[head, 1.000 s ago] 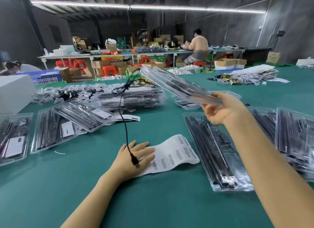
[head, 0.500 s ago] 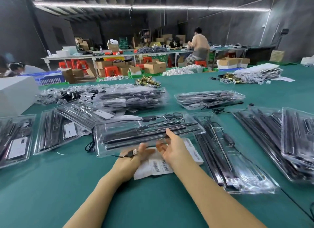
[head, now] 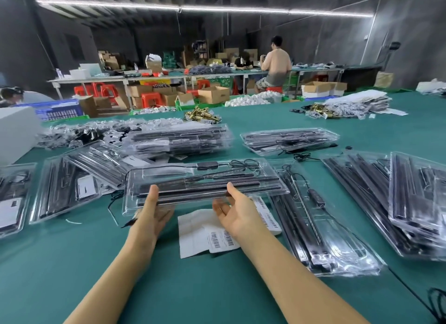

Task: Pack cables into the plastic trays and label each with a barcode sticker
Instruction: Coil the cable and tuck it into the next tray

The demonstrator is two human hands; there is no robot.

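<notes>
On the left of the green tabletop (head: 72,263) lie filled trays (head: 65,188). The left hand (head: 150,215) grips the near left edge of a clear plastic tray (head: 205,181) of black cables, thumb on top, fingers seemingly curled beneath. The right hand (head: 237,212) holds the near edge, thumb up, fingers loosely curled under. Barcode stickers (head: 222,238) lie just below. More trays (head: 398,203) sit right.

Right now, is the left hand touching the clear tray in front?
Touching. The head view shows the left hand gripping the tray, thumb on top and fingers underneath its near edge.
</notes>
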